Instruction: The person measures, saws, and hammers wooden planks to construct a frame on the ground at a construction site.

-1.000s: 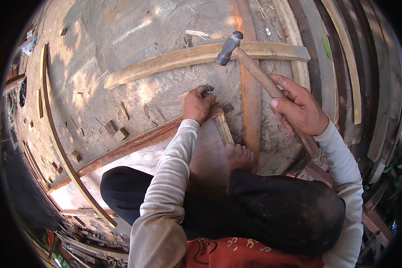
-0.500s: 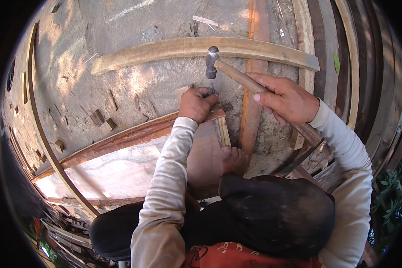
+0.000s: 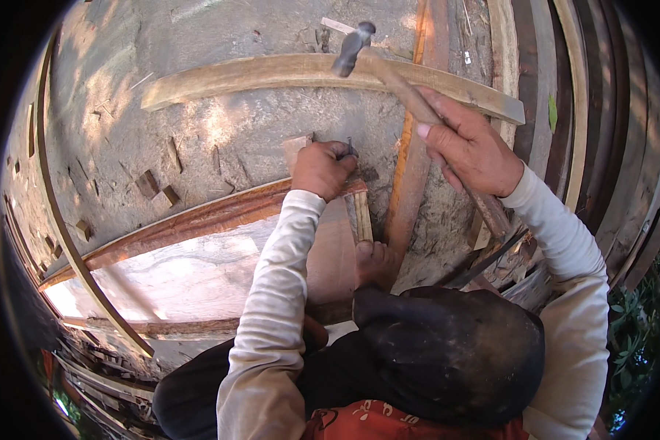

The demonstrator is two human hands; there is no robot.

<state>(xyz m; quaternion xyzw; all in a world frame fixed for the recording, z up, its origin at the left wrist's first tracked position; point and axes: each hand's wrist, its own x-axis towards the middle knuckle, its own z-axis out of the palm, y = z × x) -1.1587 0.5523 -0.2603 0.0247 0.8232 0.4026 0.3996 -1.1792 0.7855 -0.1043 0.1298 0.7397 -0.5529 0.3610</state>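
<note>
My right hand (image 3: 482, 152) grips the wooden handle of a hammer (image 3: 411, 95). The hammer's dark metal head (image 3: 353, 50) is raised, seen over a loose timber strip (image 3: 271, 73). Closed in a pinch, my left hand (image 3: 320, 170) holds a thin nail (image 3: 350, 144) at the far right corner of a wooden frame with a panel (image 3: 191, 268). The nail's tip is hidden by my fingers. A small wood block (image 3: 296, 149) shows just beyond that hand. My bare foot (image 3: 374, 260) is against the frame's short end piece (image 3: 362, 215).
Small wood offcuts (image 3: 154, 191) lie on the dusty ground to the left. A long thin batten (image 3: 70, 227) crosses the frame's left part. One reddish plank (image 3: 407, 176) runs away from me beside the frame's right end. Several long boards (image 3: 573, 95) lie side by side at right.
My right hand has lifted the hammer, its head moving away from the nail toward the far side. My left hand keeps its pinch on the nail at the frame corner.
</note>
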